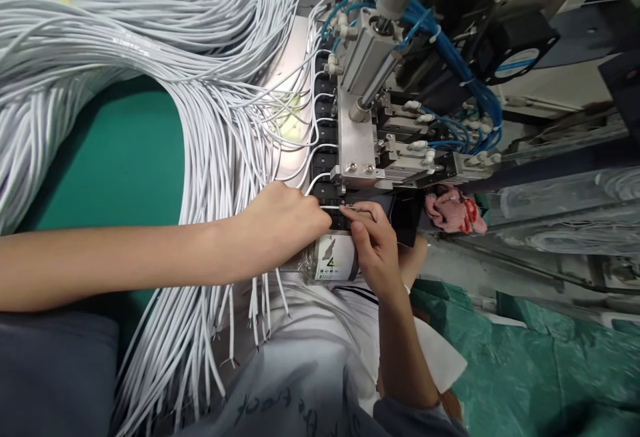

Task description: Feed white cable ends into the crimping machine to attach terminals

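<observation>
My left hand (285, 220) reaches in from the left, its fingers closed around a white cable (330, 207) that it presses into a black clamp slot (336, 218) at the near end of the fixture row. My right hand (373, 237) comes up from below and pinches the stripped end of the same cable between thumb and forefinger, right beside the slot. Several other white cables sit in the black clamps (325, 137) further up the row. A large bundle of white cables (200, 90) drapes across the green table (125, 157) to the left.
A metal machine with a pneumatic cylinder (380, 44) and blue air hoses (450, 57) stands right of the clamps. A pink rag (453, 210) lies under it. A labelled box (333, 257) sits below my hands. Green cloth (525, 357) covers the lower right.
</observation>
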`<state>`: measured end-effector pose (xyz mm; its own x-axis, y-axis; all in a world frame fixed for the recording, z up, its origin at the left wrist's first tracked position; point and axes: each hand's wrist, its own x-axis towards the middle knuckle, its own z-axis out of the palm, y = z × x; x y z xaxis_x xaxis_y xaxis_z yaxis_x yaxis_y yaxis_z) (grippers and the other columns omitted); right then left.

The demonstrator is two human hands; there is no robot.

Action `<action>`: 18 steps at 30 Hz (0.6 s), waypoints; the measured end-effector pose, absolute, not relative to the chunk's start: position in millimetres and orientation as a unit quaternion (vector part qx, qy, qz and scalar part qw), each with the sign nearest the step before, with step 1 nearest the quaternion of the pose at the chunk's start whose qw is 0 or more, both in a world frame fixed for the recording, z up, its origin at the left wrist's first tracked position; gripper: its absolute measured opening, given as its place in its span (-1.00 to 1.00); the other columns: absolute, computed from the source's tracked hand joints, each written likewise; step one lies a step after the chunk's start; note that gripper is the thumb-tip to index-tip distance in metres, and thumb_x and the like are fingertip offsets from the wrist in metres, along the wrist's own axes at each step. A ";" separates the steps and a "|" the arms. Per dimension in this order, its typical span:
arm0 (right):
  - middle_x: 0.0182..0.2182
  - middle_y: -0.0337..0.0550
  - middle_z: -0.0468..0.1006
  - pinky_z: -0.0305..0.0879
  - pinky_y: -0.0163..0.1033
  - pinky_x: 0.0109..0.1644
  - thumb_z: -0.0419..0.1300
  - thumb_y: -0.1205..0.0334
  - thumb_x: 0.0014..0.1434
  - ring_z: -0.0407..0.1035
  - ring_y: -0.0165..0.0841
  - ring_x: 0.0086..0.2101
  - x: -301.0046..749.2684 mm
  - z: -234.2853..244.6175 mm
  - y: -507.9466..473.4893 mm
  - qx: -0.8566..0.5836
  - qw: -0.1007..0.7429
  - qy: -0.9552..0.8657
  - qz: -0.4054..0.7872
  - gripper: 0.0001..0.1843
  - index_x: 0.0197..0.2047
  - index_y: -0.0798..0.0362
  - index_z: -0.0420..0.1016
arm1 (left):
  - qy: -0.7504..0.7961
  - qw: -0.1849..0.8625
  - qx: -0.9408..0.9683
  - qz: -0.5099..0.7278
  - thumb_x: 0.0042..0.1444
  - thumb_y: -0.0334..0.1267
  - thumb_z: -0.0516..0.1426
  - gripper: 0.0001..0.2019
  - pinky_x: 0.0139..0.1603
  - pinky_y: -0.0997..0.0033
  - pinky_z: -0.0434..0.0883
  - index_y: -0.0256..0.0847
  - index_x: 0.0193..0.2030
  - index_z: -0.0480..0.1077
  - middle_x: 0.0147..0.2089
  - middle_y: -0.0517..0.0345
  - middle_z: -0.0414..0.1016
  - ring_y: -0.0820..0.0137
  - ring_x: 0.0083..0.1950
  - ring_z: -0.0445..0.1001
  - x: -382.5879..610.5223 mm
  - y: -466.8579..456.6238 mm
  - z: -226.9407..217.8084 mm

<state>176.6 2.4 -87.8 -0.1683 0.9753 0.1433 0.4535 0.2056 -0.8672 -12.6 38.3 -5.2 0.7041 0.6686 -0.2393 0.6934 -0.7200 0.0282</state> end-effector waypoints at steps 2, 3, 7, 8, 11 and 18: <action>0.00 -0.04 0.38 0.27 -0.09 0.05 0.07 0.21 0.23 0.33 -0.25 -0.02 177.3 -83.1 -3.3 -0.535 0.401 -0.685 0.290 -0.73 -0.07 -0.03 0.54 | 0.371 0.059 0.923 -0.090 -0.11 -0.59 0.11 -0.84 -0.61 0.49 0.12 -0.28 -0.56 0.37 -0.54 0.15 0.43 0.47 -0.62 0.35 -14.1 37.2 -7.0; -0.01 -0.04 0.40 0.29 -0.10 0.03 0.09 0.24 0.22 0.34 -0.24 -0.03 177.3 -80.0 -8.9 -0.547 0.432 -0.674 0.244 -0.75 -0.11 -0.02 0.55 | 0.370 0.060 0.923 -0.083 -0.11 -0.58 0.11 -0.84 -0.61 0.49 0.11 -0.28 -0.57 0.37 -0.55 0.16 0.42 0.47 -0.62 0.34 -14.9 37.0 -8.4; -0.43 -0.19 0.52 0.35 -0.26 -0.30 0.08 0.33 0.20 0.42 -0.38 -0.42 169.1 -68.1 -46.1 -0.610 0.489 -0.600 0.168 -0.79 -0.18 -0.01 0.52 | 0.390 0.031 0.918 -0.064 -0.06 -0.59 0.07 -0.84 -0.60 0.48 0.06 -0.31 -0.50 0.40 -0.58 0.11 0.39 0.42 -0.59 0.35 -17.6 42.2 -14.7; -0.51 -0.23 0.51 0.34 -0.28 -0.37 0.10 0.34 0.19 0.40 -0.40 -0.50 163.7 -66.5 -56.3 -0.621 0.451 -0.609 0.201 -0.81 -0.19 0.00 0.52 | 0.404 0.016 0.912 -0.065 -0.05 -0.60 0.04 -0.82 -0.60 0.47 0.05 -0.33 -0.46 0.42 -0.57 0.09 0.39 0.41 -0.58 0.36 -17.9 44.4 -15.6; -0.54 -0.21 0.56 0.34 -0.28 -0.45 0.19 0.27 0.13 0.43 -0.36 -0.56 138.8 -68.0 -79.2 -0.611 0.313 -0.663 0.299 -0.94 -0.31 0.02 0.50 | 0.431 -0.009 0.900 -0.056 -0.04 -0.64 -0.02 -0.76 -0.58 0.47 0.05 -0.37 -0.40 0.43 -0.54 0.04 0.41 0.42 -0.56 0.36 -17.3 47.6 -15.7; -0.65 -0.18 0.53 0.25 -0.24 -0.54 0.15 0.33 0.09 0.41 -0.28 -0.62 110.2 -77.1 -88.1 -0.567 0.269 -0.702 0.336 -0.80 -0.56 0.03 0.42 | 0.206 0.176 0.956 0.107 0.18 -0.40 0.00 -0.80 -0.55 0.46 0.17 -0.30 -0.38 0.43 -0.40 0.12 0.43 0.48 -0.45 0.36 -5.9 20.0 -17.4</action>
